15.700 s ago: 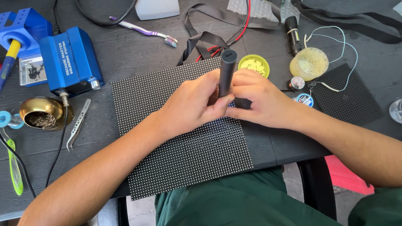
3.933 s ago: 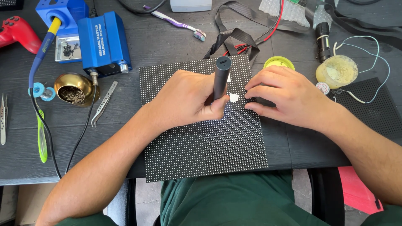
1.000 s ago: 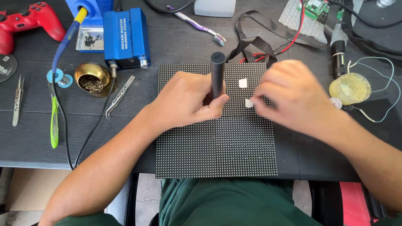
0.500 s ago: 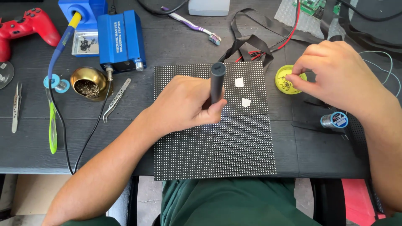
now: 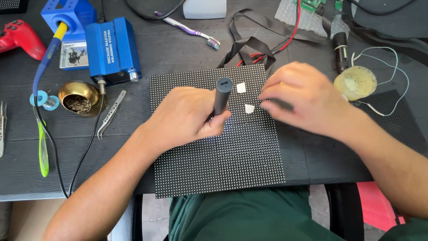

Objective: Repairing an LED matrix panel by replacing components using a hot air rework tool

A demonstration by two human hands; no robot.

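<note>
Black dotted panel [image 5: 223, 156] is lying mid-table. Left hand [image 5: 187, 118] is gripping an upright dark pen tool [image 5: 221, 96]; right hand [image 5: 303, 100], at three o'clock, is pinching something small, perhaps nudging loose white squares [image 5: 249, 108].

Count on my bench: one dotted LED panel [image 5: 214, 165] under my two hands, left hand [image 5: 187, 118] and right hand [image 5: 303, 98]. One dark cylindrical tool [image 5: 222, 96]. Two small white squares [image 5: 241, 87] on the panel. One blue soldering station [image 5: 112, 51], one brass wool holder [image 5: 80, 97], one toothbrush [image 5: 187, 30], one red game controller [image 5: 20, 38]. Tweezers [image 5: 111, 114]: one pair near the holder, another at the left edge.
</note>
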